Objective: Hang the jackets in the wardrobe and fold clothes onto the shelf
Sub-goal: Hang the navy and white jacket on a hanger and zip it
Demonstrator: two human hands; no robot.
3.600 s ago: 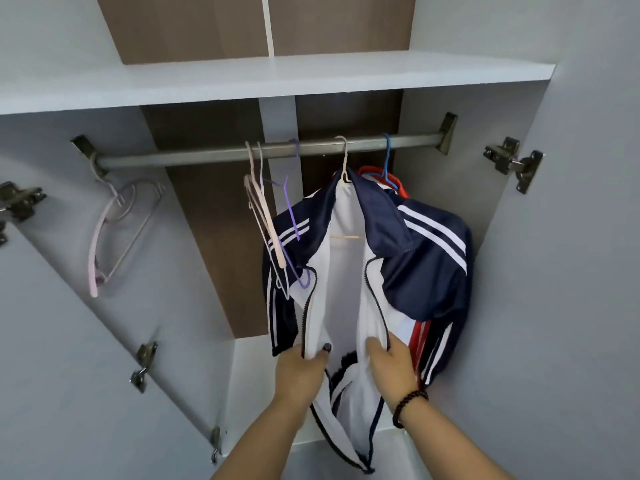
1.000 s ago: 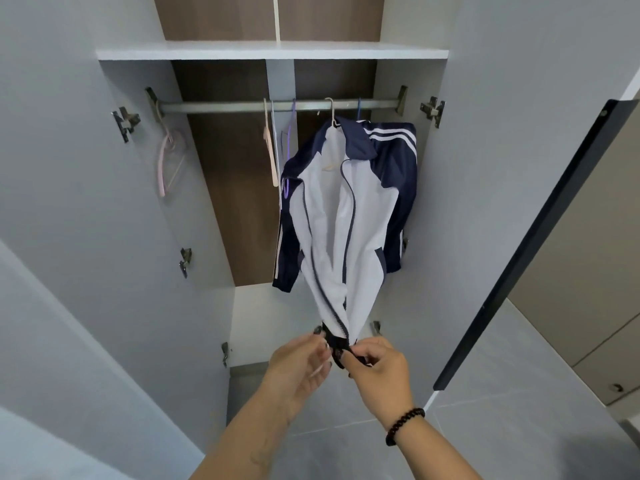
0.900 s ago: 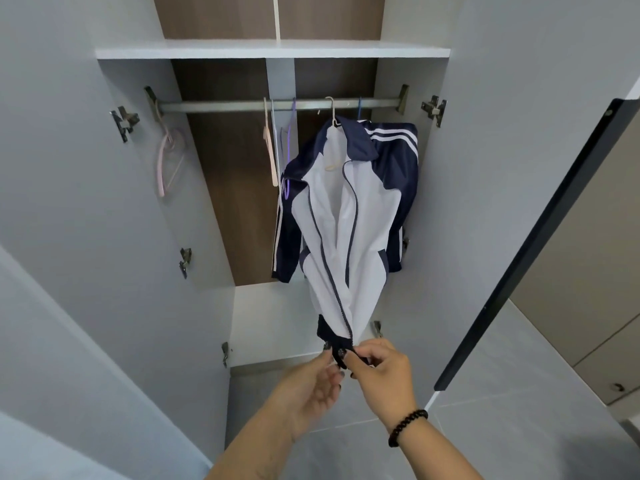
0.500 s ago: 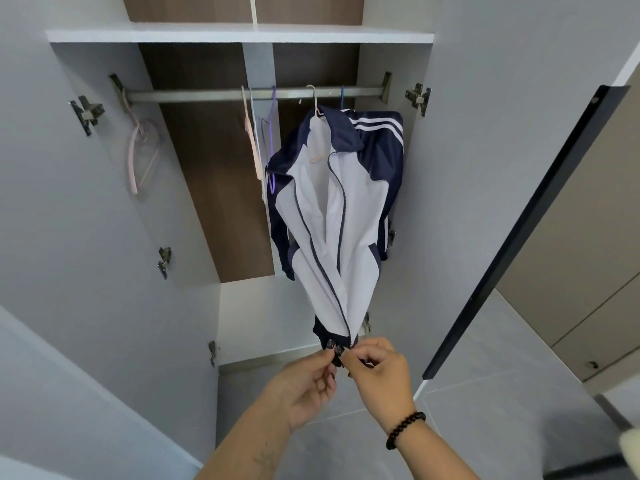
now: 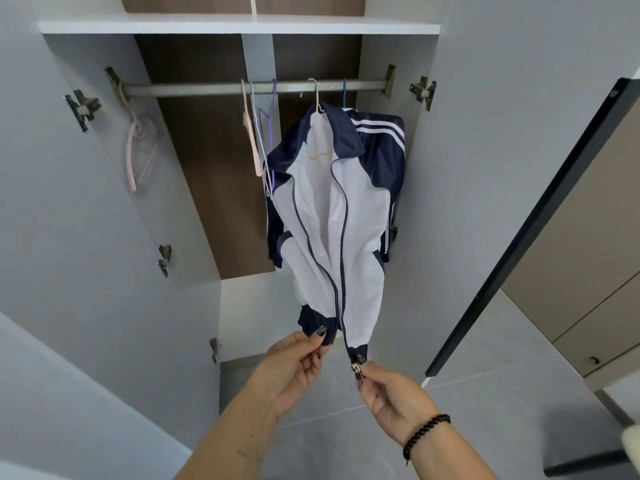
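A white and navy jacket (image 5: 349,216) with white shoulder stripes hangs on a pale hanger (image 5: 314,98) from the metal rail (image 5: 214,89) inside the open wardrobe. Its front is unzipped and pulled out towards me. My left hand (image 5: 294,368) pinches the navy hem of the left front panel. My right hand (image 5: 391,400) pinches the zip slider at the bottom of the right panel. The two hem ends are a little apart. The white shelf (image 5: 239,25) runs above the rail.
Empty hangers hang on the rail: a pink one (image 5: 136,150) at the far left, and peach, white and purple ones (image 5: 259,140) beside the jacket. Wardrobe doors stand open at both sides, hinges (image 5: 423,92) showing. A dark door edge (image 5: 526,233) is at right, grey floor tiles below.
My hands were together at the bottom of the zip; now they have drawn apart, each holding one hem end. The view has shifted slightly.
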